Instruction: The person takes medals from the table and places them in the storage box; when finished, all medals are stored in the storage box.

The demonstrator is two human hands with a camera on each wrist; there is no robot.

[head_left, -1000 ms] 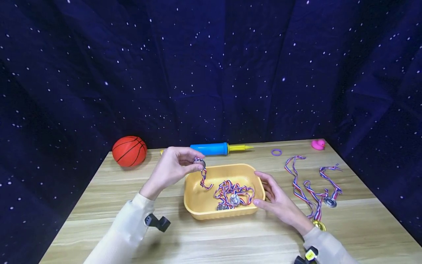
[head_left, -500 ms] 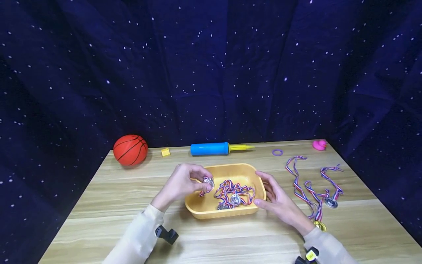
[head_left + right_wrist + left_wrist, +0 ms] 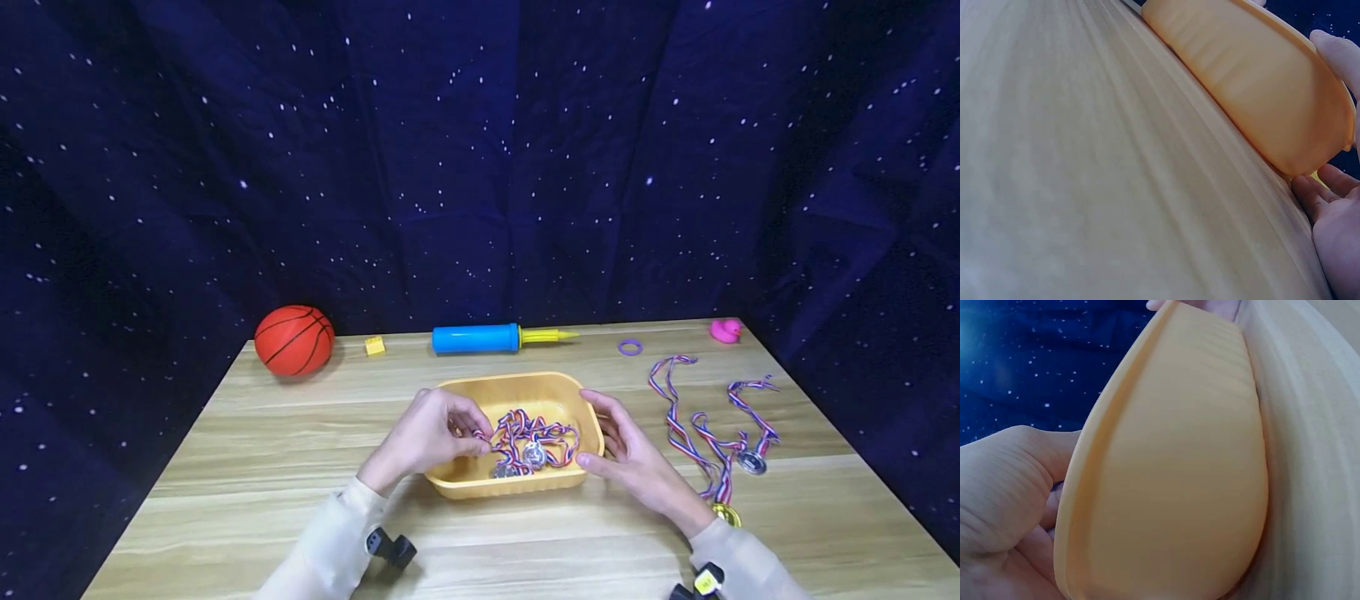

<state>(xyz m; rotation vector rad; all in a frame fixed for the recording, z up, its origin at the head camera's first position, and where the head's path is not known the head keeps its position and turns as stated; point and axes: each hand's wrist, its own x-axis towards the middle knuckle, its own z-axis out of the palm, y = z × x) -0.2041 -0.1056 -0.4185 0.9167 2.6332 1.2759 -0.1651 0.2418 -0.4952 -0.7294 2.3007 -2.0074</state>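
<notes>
"Where do we have our hands?"

"Our left hand (image 3: 433,432) is inside the left part of the yellow plastic tray (image 3: 517,486), thumb and forefinger pinching a striped ribbon (image 3: 480,434). We can't tell whether a medal sits behind those fingers."

"And our right hand (image 3: 637,458)?"

"We're gripping the tray's right end with it, thumb at the rim, fingers curled against the end wall."

"What do we have lying in the tray?"

"Silver medals (image 3: 534,454) near the front wall, among tangled ribbons (image 3: 517,425), just beside our left fingertips."

"And outside?"

"To the right, a gold medal (image 3: 726,515) lies by our right wrist, with a loose silver medal (image 3: 752,462) beyond it, both on the wooden table (image 3: 525,550). Along the back we have a basketball (image 3: 294,341), a yellow toy block (image 3: 374,346), a blue hand pump (image 3: 476,338), a purple ring (image 3: 630,347) and a pink rubber duck (image 3: 725,331)."
</notes>
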